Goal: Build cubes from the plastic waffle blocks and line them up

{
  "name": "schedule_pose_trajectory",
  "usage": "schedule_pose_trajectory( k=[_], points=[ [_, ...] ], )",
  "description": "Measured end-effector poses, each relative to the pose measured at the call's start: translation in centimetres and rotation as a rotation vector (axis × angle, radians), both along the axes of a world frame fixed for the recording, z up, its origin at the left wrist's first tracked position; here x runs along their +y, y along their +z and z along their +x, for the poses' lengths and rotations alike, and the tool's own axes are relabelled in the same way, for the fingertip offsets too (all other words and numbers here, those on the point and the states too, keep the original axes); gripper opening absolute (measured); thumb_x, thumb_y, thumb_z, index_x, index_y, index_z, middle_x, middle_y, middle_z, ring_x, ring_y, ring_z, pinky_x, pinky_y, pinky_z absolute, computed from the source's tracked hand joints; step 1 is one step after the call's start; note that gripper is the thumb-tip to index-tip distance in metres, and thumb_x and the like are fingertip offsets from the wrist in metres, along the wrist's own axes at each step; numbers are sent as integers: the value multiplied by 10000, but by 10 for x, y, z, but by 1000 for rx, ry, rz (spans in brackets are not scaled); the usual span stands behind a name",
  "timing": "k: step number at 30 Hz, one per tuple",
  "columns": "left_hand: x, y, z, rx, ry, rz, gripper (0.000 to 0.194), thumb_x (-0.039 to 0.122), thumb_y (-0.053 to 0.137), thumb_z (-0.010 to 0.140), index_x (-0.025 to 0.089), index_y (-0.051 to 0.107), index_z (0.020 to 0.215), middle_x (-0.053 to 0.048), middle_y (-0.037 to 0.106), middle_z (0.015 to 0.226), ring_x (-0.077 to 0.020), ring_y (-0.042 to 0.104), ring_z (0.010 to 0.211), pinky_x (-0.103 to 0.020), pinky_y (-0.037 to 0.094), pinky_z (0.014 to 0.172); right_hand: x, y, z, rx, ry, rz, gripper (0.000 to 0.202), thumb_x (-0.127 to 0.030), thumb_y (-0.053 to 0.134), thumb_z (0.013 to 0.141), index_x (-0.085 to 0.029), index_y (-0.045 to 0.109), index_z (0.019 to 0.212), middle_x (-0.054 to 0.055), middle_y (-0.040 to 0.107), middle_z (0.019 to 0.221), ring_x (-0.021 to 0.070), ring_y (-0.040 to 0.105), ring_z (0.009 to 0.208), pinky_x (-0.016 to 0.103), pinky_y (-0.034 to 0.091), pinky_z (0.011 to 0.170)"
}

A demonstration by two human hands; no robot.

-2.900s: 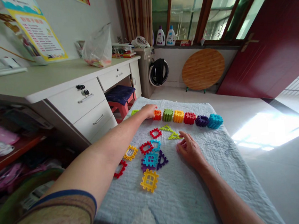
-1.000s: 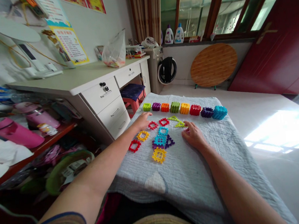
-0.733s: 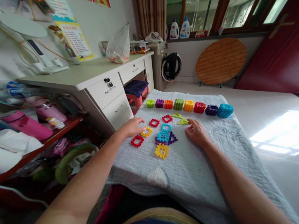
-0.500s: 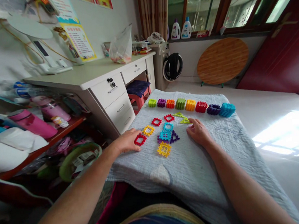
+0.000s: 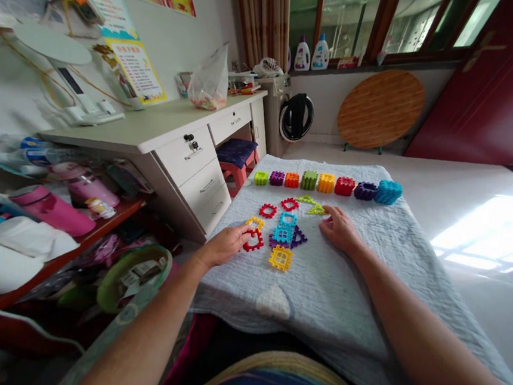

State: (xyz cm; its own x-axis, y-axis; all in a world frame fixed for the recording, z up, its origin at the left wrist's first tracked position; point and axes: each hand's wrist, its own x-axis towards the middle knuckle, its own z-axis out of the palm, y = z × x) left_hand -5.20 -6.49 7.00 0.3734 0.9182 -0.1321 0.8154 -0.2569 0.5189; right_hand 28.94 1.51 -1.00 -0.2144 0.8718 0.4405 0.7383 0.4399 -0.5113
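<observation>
My left hand [image 5: 225, 245] is closed on the edge of a red square building tile [image 5: 254, 248], just above the cloth. A yellow tile [image 5: 254, 223] lies right behind its fingertips. My right hand [image 5: 340, 228] rests on the cloth, thumb and fingers apart, its fingertips beside the lime green triangle tiles [image 5: 315, 209]. Between the hands, blue window tiles [image 5: 282, 233] lie over purple tiles [image 5: 298, 237], with a yellow window tile [image 5: 281, 258] nearer me. Further back lie a red tile [image 5: 267, 210] and another red tile [image 5: 290, 204].
Along the far edge of the cloth-covered table [image 5: 328, 294] stands a row of stacked tiles, from lime green [image 5: 261, 178] to blue [image 5: 388, 192]. A white desk [image 5: 143, 130] stands behind at left, beside a cluttered shelf [image 5: 119, 216] and a green basket [image 5: 133, 275].
My left hand has moved right, bringing the red tile closer to the blue ones and turning it slightly. The right hand has stayed beside the lime green tiles.
</observation>
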Motion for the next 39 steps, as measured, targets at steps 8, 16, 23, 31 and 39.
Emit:
schedule_pose_trajectory(
  k=[8,16,23,31,39],
  points=[
    [-9,-3,11,373,54,232,344,407,554,845,184,606,1101,-119,612,1136,-276,557,1084,-359,419,939,1,-3,1,-2,-3,7,454,-241,507,786,-141,560,1225,125,602,1062,213,609,848,373,501,825],
    [-4,-4,12,316,-40,168,367,394,677,703,196,648,1011,-74,630,1019,-245,583,997,-308,455,859,1,-1,0,-6,7,11,444,-253,497,792,-105,562,1205,136,597,1042,212,606,829,375,493,838],
    [8,1,22,363,-52,213,253,419,652,675,211,664,819,-39,669,866,-213,618,836,-283,449,728,1,-1,2,-3,7,5,421,-248,501,791,-136,564,1191,117,596,1043,202,601,828,367,490,837],
    [74,15,47,257,309,322,434,561,627,698,190,670,919,-57,704,926,-207,636,834,-273,446,685,0,0,1,-17,0,-9,416,-248,489,803,-130,566,1194,127,591,1058,205,601,848,369,483,864],
    [105,-19,76,425,423,287,521,617,562,730,160,689,945,-128,692,955,-292,654,896,-337,494,709,0,0,1,-9,1,-21,429,-252,514,783,-147,567,1196,111,589,1049,207,601,855,362,494,838]
  ],
)
